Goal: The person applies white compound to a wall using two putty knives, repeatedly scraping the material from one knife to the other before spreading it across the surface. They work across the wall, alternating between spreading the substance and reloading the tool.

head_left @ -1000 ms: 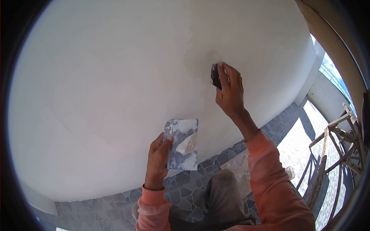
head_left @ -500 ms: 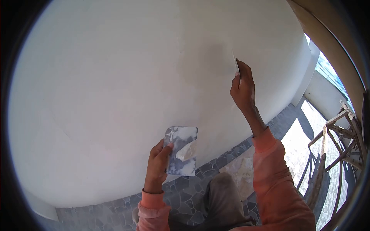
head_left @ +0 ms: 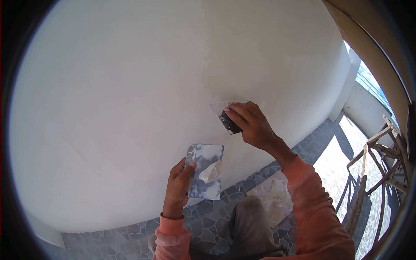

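Note:
A white plastered wall fills most of the view. My right hand presses a small putty scraper flat against the wall, fingers spread over its dark blade. Lower down, my left hand grips a rectangular plate by its left edge; the plate is smeared with white and grey putty, with a lump of putty near its middle. The plate is held away from the wall, below and left of the scraper. Both arms wear orange-pink sleeves.
The floor is paved with grey irregular stone tiles. A wooden frame or trestle stands at the right in sunlight. A white column and a railing lie beyond the wall's right end. My knee in grey trousers is below.
My right hand has come down and leftwards along the wall with the scraper, from high on the right to just above the plate. The left hand and plate barely moved.

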